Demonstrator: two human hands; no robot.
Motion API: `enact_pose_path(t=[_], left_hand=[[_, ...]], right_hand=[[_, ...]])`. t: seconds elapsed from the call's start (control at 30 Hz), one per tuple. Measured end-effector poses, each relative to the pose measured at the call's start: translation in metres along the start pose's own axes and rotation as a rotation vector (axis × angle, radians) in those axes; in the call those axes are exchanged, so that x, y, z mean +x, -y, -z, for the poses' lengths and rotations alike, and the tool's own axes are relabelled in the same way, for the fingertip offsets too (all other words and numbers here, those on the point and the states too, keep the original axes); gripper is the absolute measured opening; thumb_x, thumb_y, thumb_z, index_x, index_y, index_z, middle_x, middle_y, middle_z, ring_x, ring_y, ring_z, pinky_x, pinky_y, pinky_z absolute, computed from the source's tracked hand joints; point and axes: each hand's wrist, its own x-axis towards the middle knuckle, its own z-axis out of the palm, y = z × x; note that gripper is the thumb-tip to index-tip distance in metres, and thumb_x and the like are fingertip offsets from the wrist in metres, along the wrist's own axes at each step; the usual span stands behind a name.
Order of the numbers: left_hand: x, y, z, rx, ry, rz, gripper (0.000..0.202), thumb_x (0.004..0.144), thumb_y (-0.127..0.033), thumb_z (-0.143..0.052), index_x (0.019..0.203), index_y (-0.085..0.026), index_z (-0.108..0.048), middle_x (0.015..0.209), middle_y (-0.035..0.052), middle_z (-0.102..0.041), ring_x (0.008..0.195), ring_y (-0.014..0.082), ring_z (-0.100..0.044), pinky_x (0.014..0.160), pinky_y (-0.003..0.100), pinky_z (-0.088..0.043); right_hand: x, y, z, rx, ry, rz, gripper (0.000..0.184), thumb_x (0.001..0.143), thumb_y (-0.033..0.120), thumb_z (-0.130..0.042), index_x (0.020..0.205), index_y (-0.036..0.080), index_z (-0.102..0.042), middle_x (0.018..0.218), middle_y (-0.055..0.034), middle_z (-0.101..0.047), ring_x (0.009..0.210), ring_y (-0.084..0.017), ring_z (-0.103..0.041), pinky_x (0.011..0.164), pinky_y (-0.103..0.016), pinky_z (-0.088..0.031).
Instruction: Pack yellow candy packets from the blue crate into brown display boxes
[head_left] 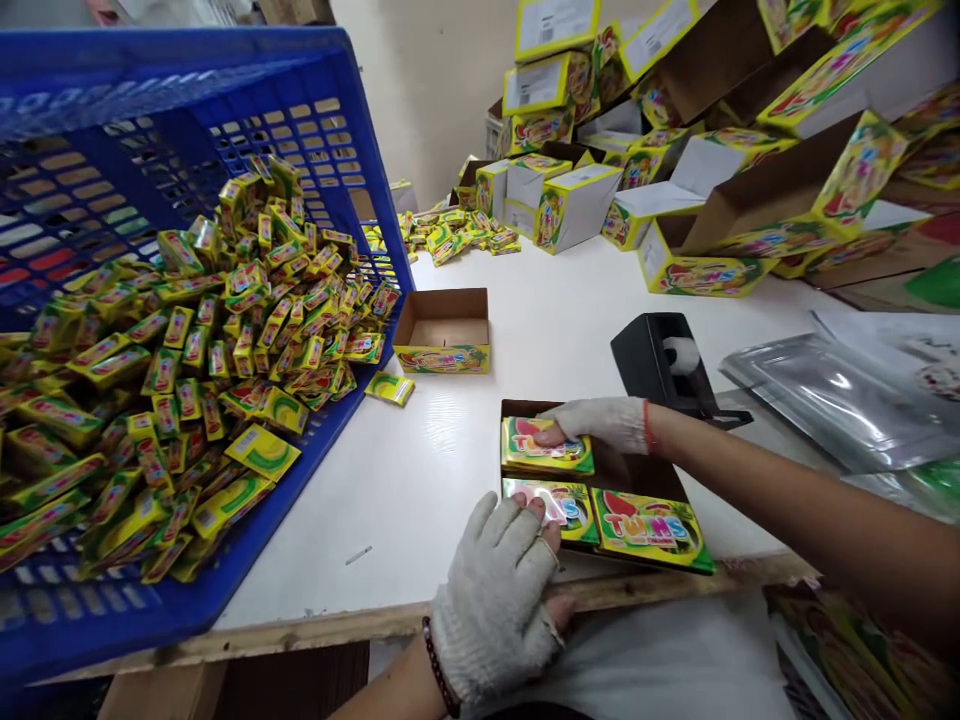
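A shallow cardboard display box point(684, 485) lies at the table's front edge with yellow-green "TWINS" packs in it. Its near row shows a right pack point(649, 528) and a left pack point(574, 508). My right hand point(604, 425), in a white glove with bare fingertips, grips another small pack point(544, 455) in the far left corner, thumb on top; its other fingers are partly hidden. My left hand point(499, 600), gloved likewise, lies with fingers stretched out over the box's near left corner, fingertips at the left pack. The thumb is by the front edge.
At left, a tilted blue crate point(300, 545) holds many small packs. An empty display box point(442, 358) and a loose pack point(390, 388) sit beside it. A black tape dispenser point(649, 365) and silvery plastic bags point(832, 400) are rightward. Stacked cartons point(577, 205) fill the back right.
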Motion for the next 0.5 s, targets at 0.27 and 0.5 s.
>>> enact_pose_path(t=[0.27,0.5], left_hand=[[-0.019,0.026,-0.019,-0.146,-0.072,-0.107,0.052,0.097,-0.016,-0.047,0.149,-0.022,-0.041,0.131,0.0184,-0.065,0.131,0.0286,-0.056,0.111,0.054,-0.044],[-0.016,0.027,-0.002,-0.389,-0.137,0.018,0.045,0.095,-0.016,-0.048,0.14,-0.024,-0.052,0.134,0.0176,-0.062,0.13,0.0271,-0.056,0.109,0.049,-0.047]], right_hand=[[0.018,-0.003,-0.02,-0.712,-0.085,0.122,0.051,0.078,0.066,-0.059,0.088,0.018,-0.072,0.09,-0.0068,-0.073,0.081,-0.023,-0.064,0.069,-0.032,-0.05],[0.017,0.0,-0.028,-0.852,-0.094,0.127,0.052,0.081,0.068,-0.053,0.088,0.018,-0.067,0.09,-0.0082,-0.07,0.078,-0.023,-0.062,0.066,-0.032,-0.047]])
